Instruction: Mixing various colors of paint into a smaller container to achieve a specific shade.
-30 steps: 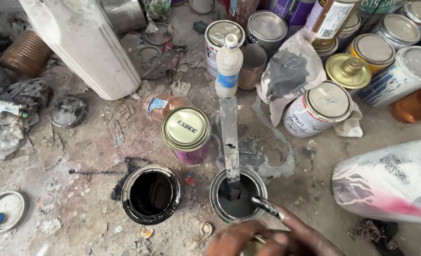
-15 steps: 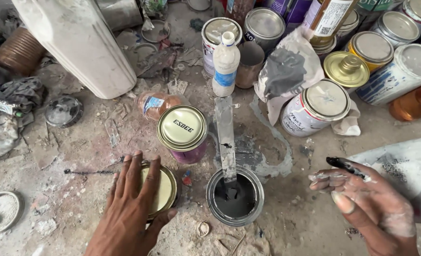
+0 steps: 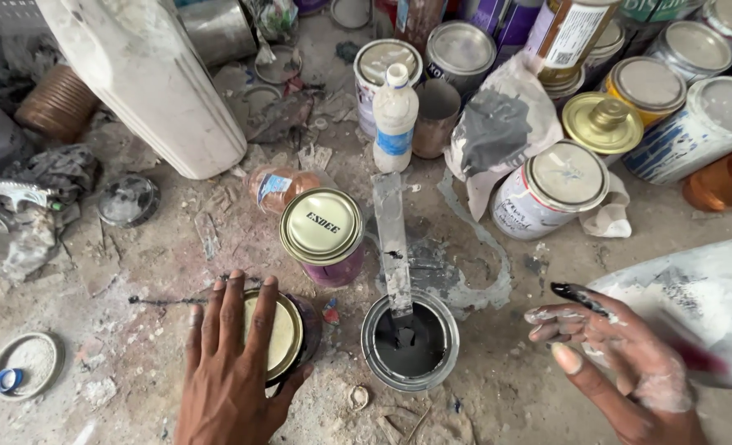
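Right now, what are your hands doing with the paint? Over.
Left hand flat on gold lid of small tin. Right hand holds black-tipped brush. Open tin of dark paint, stir stick standing in it, between hands.

My left hand (image 3: 230,363) lies flat, fingers spread, on the gold lid (image 3: 277,334) of a small tin, pressing from above. That tin stands upright just left of the open tin of grey-black paint (image 3: 409,342). My right hand (image 3: 621,363), smeared with pale paint, pinches a thin black-tipped brush (image 3: 576,295), well right of the open tin, tip pointing up-left.
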